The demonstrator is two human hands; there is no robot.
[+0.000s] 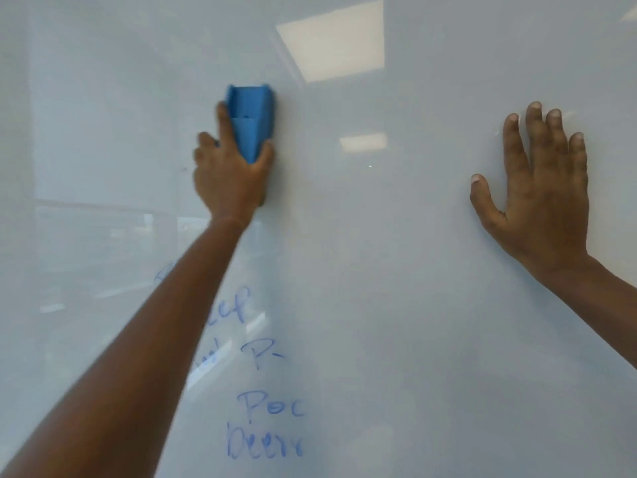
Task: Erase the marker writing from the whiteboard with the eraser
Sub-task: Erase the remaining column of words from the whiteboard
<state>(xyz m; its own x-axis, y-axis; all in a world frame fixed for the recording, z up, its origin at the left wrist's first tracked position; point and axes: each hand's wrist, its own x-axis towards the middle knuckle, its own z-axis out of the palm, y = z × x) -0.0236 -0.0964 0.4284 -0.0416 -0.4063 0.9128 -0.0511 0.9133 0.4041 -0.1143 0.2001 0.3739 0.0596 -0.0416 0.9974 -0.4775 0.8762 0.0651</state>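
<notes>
A glossy whiteboard (pixel 396 253) fills the whole view. My left hand (pixel 229 177) grips a blue eraser (pixel 251 119) and presses it flat against the board, upper centre-left, long side upright. Blue marker writing (pixel 265 422) runs in several short lines below that hand, partly hidden behind my left forearm; the top lines look smeared and faint. My right hand (pixel 541 191) rests flat on the board at the right, fingers spread, holding nothing. The board around the eraser carries no marks.
Ceiling lights (pixel 332 50) and a dim room reflect in the board's surface. No board edge, tray or marker shows in view.
</notes>
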